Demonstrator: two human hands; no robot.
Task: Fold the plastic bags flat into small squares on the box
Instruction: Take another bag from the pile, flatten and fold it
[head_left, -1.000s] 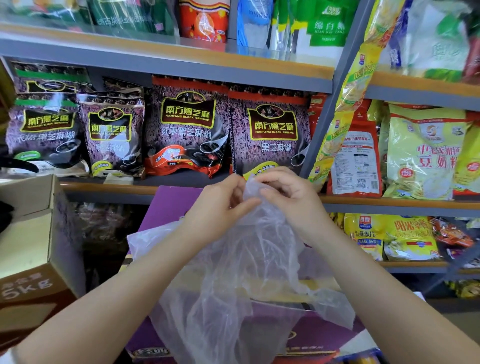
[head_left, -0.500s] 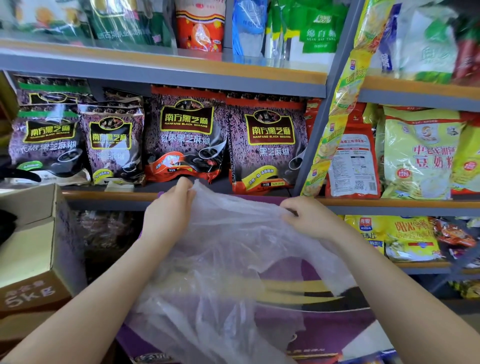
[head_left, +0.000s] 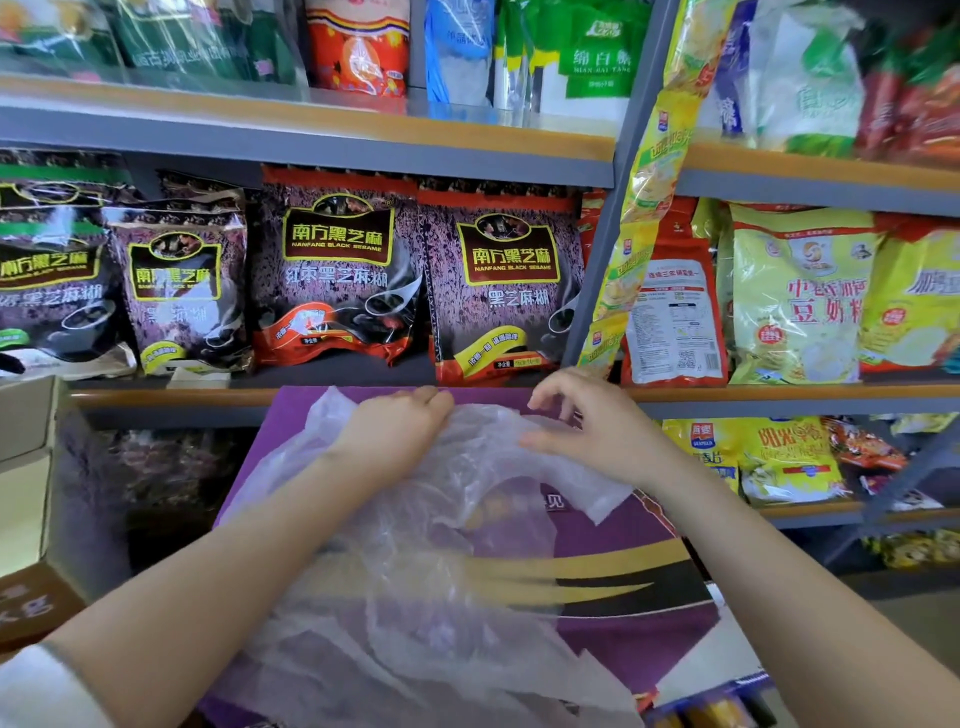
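Note:
A thin, clear, crumpled plastic bag (head_left: 431, 582) lies spread over the purple box (head_left: 623, 639), whose lid has gold and black stripes. My left hand (head_left: 395, 436) is at the bag's far edge with its fingers curled down onto the plastic, holding it against the box. My right hand (head_left: 587, 431) hovers at the same edge further right. Its fingers are loosely bent and lifted, and only the thumb touches the bag. The bag's near part hangs wrinkled over the box's front.
Store shelves (head_left: 311, 130) full of food packets stand right behind the box. Black sesame packets (head_left: 498, 280) sit just past my hands. A cardboard carton (head_left: 31, 493) stands at the left. More yellow packets (head_left: 779, 457) fill the lower right shelf.
The bag was held up bunched between both hands, then pulled apart and lowered flat onto the box. My right hand has loosened its hold on the edge.

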